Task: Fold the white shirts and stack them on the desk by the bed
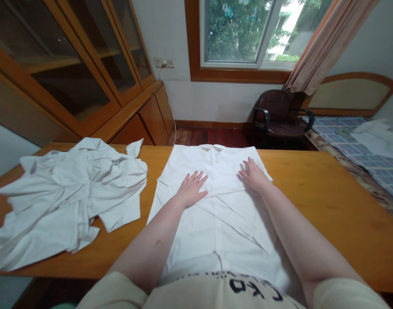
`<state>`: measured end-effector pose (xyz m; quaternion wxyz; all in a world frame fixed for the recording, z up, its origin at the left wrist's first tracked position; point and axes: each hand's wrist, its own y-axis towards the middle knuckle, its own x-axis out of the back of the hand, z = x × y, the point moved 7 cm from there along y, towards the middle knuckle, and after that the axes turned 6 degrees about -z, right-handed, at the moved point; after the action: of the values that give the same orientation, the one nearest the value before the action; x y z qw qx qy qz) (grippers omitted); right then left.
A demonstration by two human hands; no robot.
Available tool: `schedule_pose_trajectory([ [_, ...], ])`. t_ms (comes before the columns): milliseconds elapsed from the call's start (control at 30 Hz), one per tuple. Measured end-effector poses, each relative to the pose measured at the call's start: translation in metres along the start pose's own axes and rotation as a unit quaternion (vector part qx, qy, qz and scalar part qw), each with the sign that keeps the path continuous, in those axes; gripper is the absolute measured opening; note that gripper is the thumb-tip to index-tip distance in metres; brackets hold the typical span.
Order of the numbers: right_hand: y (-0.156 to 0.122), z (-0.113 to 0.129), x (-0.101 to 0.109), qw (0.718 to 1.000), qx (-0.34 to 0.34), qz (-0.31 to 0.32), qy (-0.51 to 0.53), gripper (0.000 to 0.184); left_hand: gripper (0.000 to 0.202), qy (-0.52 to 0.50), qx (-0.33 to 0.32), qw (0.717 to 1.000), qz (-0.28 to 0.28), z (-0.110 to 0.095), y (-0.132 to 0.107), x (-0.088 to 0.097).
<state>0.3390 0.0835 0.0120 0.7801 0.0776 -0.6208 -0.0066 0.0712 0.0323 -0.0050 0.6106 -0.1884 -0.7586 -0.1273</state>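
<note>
A white collared garment (pixel 216 227), like a long shirt or coat, lies spread on the wooden table in front of me. Its collar points to the far edge, and creases run across its middle. My left hand (pixel 192 189) rests flat on the cloth left of centre, fingers spread. On the upper right part, near the garment's side edge, my right hand (pixel 253 174) lies with its fingers apart. Neither hand grips the fabric. The near end of the garment is partly hidden behind my shirt front.
A crumpled heap of white clothes (pixel 77 193) covers the left of the wooden table (pixel 325 206). Beyond stand a glass-door cabinet (pixel 87 56), an armchair (pixel 276 113) and a bed (pixel 370 141) with white cloth on it. A white cord (pixel 169 101) hangs from the wall socket.
</note>
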Motion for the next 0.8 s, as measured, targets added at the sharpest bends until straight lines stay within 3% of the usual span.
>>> schedule_pose_trajectory([
  [233, 0.015, -0.026, -0.017, 0.998, -0.004, 0.013, -0.054, 0.065, 0.067, -0.002, 0.001, 1.000, 0.000, -0.001, -0.001, 0.002],
  [433, 0.012, -0.038, -0.015, 0.994, -0.089, -0.014, -0.059, 0.076, 0.069, -0.018, 0.004, 1.000, 0.007, 0.002, 0.000, 0.004],
  [533, 0.011, -0.038, -0.015, 0.994, -0.094, -0.013, -0.059, 0.078, 0.069, -0.024, 0.000, 0.999, 0.026, 0.001, -0.002, 0.004],
  [667, 0.012, -0.037, -0.015, 0.994, -0.090, -0.007, -0.058, 0.078, 0.063, 0.000, 0.011, 1.000, 0.008, 0.002, -0.019, 0.006],
  [800, 0.011, -0.035, -0.013, 0.994, -0.090, -0.012, -0.059, 0.077, 0.058, 0.022, -0.019, 0.999, -0.031, 0.004, -0.055, 0.008],
])
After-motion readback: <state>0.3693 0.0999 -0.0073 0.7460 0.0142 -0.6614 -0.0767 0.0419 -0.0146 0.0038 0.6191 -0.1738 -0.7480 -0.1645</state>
